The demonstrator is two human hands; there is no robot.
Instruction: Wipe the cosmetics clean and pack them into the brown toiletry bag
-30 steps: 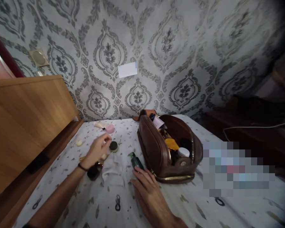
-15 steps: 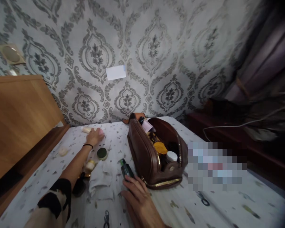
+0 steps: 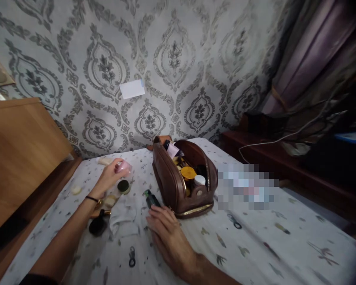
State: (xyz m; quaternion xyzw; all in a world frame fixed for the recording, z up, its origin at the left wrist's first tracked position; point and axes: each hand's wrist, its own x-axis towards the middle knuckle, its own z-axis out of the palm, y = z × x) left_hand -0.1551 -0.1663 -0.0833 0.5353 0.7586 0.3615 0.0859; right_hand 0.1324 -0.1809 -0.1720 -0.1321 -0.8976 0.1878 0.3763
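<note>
My left hand (image 3: 111, 174) has its fingers wrapped round a pink item (image 3: 124, 168) near the back of the bed sheet. A pale tube (image 3: 105, 161) lies just behind it. Lower down, my right hand (image 3: 166, 225) rests with its fingers on the lower end of a dark green bottle (image 3: 151, 198), which lies left of a brown leather bag (image 3: 167, 178). The bag is unzipped and holds a yellow-lidded jar (image 3: 188, 172), a white-lidded jar (image 3: 199, 180) and other items. A dark green round jar (image 3: 123, 186) sits below my left hand.
A white cloth (image 3: 124, 221), a black round item (image 3: 97, 225) and a small cream item (image 3: 76, 190) are on the patterned sheet (image 3: 243, 253). A wooden panel (image 3: 23, 154) stands at left, the papered wall behind. A pixelated patch covers something right of the bag.
My left hand has lifted slightly with the pink item, which now shows more clearly between its fingers. My right hand stays at the green bottle. The view has shifted to the right.
</note>
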